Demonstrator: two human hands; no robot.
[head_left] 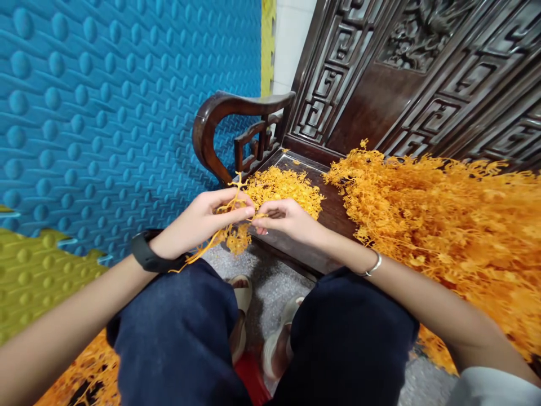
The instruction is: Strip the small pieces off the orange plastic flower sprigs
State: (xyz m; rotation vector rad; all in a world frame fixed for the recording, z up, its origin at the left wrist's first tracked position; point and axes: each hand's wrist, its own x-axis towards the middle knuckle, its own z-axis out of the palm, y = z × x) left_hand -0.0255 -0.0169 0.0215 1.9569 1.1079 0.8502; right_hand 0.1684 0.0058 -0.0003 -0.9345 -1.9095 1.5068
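My left hand (222, 211), with a black band on its wrist, is closed around an orange plastic stem (203, 251) whose thin branches stick out above and below the fingers. A cluster of small orange pieces (237, 239) hangs beneath that hand. Fingertip to fingertip with it, my right hand (287, 220) pinches a small orange bit of the same stem (260, 216). Just beyond both hands, a low pile of small yellow-orange plastic pieces (287, 189) lies on the dark wooden seat (338, 211).
A large heap of orange branched plastic stems (448, 225) covers the seat's right side. The bench has a curved armrest (220, 113) and a carved back (359, 107). Blue foam mat (105, 113) fills the left. More orange stems (84, 372) lie at lower left, beside my knee.
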